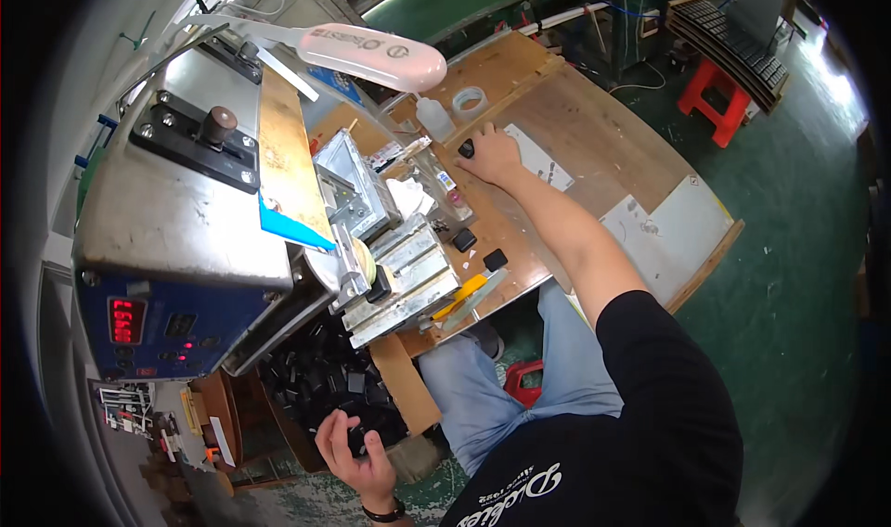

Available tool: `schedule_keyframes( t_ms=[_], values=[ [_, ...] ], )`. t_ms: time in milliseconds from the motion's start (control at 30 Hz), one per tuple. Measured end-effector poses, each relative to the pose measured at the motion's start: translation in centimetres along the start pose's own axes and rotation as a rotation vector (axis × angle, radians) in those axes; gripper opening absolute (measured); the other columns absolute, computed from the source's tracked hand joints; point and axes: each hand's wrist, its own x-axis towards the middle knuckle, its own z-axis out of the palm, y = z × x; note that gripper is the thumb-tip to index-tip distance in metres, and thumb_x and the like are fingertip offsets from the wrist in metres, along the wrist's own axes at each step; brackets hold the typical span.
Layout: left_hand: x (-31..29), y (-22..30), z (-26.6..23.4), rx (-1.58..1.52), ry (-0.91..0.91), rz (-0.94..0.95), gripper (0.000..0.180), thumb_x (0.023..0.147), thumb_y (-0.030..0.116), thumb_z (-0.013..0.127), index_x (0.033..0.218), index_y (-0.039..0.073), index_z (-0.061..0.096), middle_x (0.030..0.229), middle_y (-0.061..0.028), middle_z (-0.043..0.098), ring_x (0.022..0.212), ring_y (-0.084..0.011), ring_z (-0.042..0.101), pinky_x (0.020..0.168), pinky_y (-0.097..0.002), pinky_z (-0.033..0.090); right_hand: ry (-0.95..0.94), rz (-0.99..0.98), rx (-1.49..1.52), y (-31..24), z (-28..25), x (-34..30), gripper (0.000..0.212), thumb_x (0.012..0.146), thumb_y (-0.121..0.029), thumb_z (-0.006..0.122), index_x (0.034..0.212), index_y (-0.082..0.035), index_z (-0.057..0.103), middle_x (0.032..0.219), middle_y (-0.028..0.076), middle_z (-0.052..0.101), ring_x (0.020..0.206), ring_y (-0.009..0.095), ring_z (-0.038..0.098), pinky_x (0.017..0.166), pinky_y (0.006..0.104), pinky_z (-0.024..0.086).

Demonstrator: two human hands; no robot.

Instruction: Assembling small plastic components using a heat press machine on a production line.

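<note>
My right hand (494, 159) is stretched out over the wooden workbench (506, 212), its fingers closed on a small black part (466, 147). My left hand (357, 464) hangs low by a box of loose black parts (320, 379), fingers apart and curled, with nothing visible in it. Two small black square pieces, one (463, 239) and another (496, 260), lie on the bench near its front edge. Beside them is a grooved metal fixture (404, 281), with a black piece (379, 286) at its left side under the machine's head.
A steel and blue machine (186, 249) with a red display stands at the left. A pink-white oval pad on an arm (371, 56) reaches over the bench. Near the fixture are a yellow-handled tool (457, 297), a white bottle (433, 117) and a tape roll (470, 102).
</note>
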Motion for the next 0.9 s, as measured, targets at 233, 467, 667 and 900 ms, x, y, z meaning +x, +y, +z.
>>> schedule_keyframes(
  t_ms=[233, 467, 667, 900],
  values=[
    [1.3, -1.0, 0.5, -0.027, -0.023, 0.001, 0.041, 0.101, 0.008, 0.065, 0.141, -0.003, 0.064, 0.14, -0.0173, 0.06, 0.098, -0.0255, 0.062, 0.093, -0.0381, 0.054, 0.053, -0.125, -0.065, 6.5, -0.5, -3.9, 0.064, 0.091, -0.058, 0.071, 0.131, -0.008, 0.071, 0.141, 0.02, 0.061, 0.131, 0.044, 0.056, 0.115, 0.0586, 0.041],
    [2.8, -1.5, 1.6, -0.057, -0.04, 0.14, 0.045, 0.094, 0.0, 0.069, 0.139, -0.002, 0.066, 0.136, -0.0185, 0.063, 0.095, -0.0261, 0.065, 0.087, -0.0379, 0.057, 0.11, -0.153, -0.106, 8.4, -1.7, -8.0, 0.078, 0.092, -0.067, 0.062, 0.148, -0.012, 0.065, 0.16, 0.019, 0.052, 0.155, 0.048, 0.034, 0.129, 0.0703, 0.014],
    [1.1, -2.5, 0.4, -0.099, -0.004, 0.114, 0.044, 0.092, -0.001, 0.07, 0.137, -0.003, 0.068, 0.134, -0.0186, 0.064, 0.094, -0.0263, 0.065, 0.085, -0.0378, 0.058, 0.092, -0.131, -0.165, 8.0, -4.1, -9.6, 0.079, 0.092, -0.064, 0.065, 0.152, -0.013, 0.063, 0.162, 0.018, 0.05, 0.155, 0.049, 0.035, 0.13, 0.0646, 0.019],
    [-1.2, -4.4, -2.0, -0.065, 0.045, 0.025, 0.038, 0.098, 0.002, 0.066, 0.136, -0.003, 0.068, 0.134, -0.0182, 0.064, 0.093, -0.0249, 0.065, 0.088, -0.0383, 0.056, -0.012, -0.02, -0.116, 5.1, -2.4, -6.9, 0.068, 0.08, -0.058, 0.075, 0.121, -0.004, 0.076, 0.132, 0.024, 0.064, 0.122, 0.043, 0.054, 0.106, 0.0564, 0.04]
  ],
)
